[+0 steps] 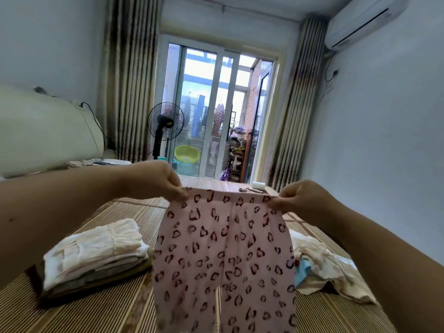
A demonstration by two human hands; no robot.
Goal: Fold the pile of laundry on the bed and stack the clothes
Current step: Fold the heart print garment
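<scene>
A pair of pink trousers (pixel 223 255) with dark heart prints hangs spread out in the air over the bed. My left hand (pixel 165 181) pinches the left end of its waistband and my right hand (pixel 295 197) pinches the right end. Both legs hang down past the bottom of the frame. On the bed at the left lies a stack of folded clothes (pixel 96 255), pale on top and darker below. To the right sits a loose pile of unfolded laundry (pixel 322 267), cream with a bit of blue.
The bed is covered by a striped bamboo mat (pixel 115 308). A cream headboard (pixel 48 131) stands at the left. Small items (pixel 254 187) lie at the far end of the bed. Beyond are a standing fan (pixel 165 126) and a glass balcony door (pixel 216 111).
</scene>
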